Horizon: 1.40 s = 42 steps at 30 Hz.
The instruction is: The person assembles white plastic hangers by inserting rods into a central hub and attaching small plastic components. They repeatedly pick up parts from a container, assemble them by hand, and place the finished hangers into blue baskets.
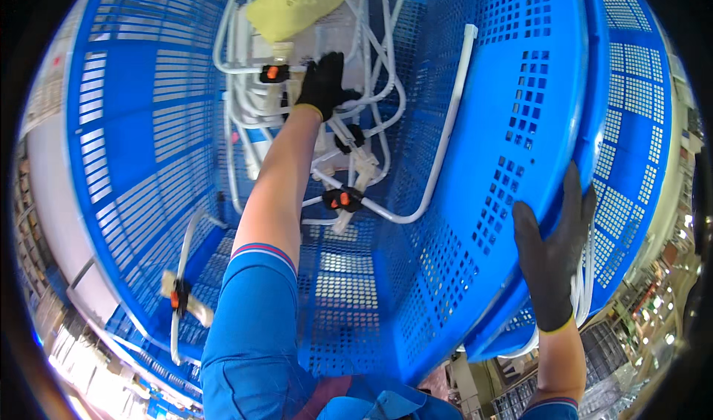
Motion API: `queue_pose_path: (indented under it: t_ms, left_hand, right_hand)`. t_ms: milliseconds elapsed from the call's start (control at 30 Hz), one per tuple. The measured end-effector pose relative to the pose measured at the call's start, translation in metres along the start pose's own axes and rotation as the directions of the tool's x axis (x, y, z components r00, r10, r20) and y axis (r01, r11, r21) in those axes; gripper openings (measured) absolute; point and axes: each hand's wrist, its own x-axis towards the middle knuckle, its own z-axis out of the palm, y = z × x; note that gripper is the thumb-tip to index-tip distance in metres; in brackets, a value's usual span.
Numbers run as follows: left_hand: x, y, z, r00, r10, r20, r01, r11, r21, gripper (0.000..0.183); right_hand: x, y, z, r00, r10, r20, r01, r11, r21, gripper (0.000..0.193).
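Observation:
My left hand [324,87], in a black glove, reaches deep into a large blue perforated plastic basket [122,86]. It lies over a tangle of bent white tubes [394,97], thumb stretched to the right and fingers apart; their tips are partly hidden, and no tube shows lifted in it. Black clips with orange parts [342,199] sit on the tubes. A yellow sheet [293,4] with handwriting rests on the far end of the heap. My right hand [553,253], also black-gloved, spreads its fingers against the basket's right rim.
A second blue basket [627,86] stands against the right side, with white tubes [585,271] beside my right wrist. One long tube [454,115] leans up the right inner wall. Another tube with a clip [178,297] stands at the near left corner. Shelving [520,390] shows at the lower right.

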Motion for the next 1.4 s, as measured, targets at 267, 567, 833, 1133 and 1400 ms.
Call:
queue_pose_path:
  t_ms: [267,567,833,1133,1400]
  left_hand:
    - [0.000,0.003,0.038,0.787,-0.004,0.617,0.055,0.996,-0.064,0.113]
    - [-0.060,0.031,0.070,0.776,-0.245,0.582,0.259,0.964,0.061,0.074]
    - [-0.041,0.013,0.085,0.473,-0.152,0.868,0.435,0.897,-0.080,0.064]
    - [-0.119,0.053,0.003,0.456,0.128,0.880,0.498,0.783,-0.372,0.050]
    - [-0.212,0.096,-0.038,0.366,0.259,0.894,0.844,0.312,-0.436,0.036]
  right_hand:
    - [-0.008,0.010,-0.001,0.995,0.098,0.029,-0.097,0.995,-0.030,0.079]
    - [-0.021,0.007,0.001,0.992,0.123,0.024,-0.121,0.989,-0.087,0.080]
    - [-0.040,0.001,0.001,0.993,0.101,0.063,-0.093,0.988,-0.122,0.079]
    - [-0.032,-0.008,0.002,0.999,-0.033,-0.022,0.030,0.993,-0.110,0.079]
    - [-0.115,-0.075,0.050,0.927,-0.367,0.076,0.336,0.904,0.265,0.071]
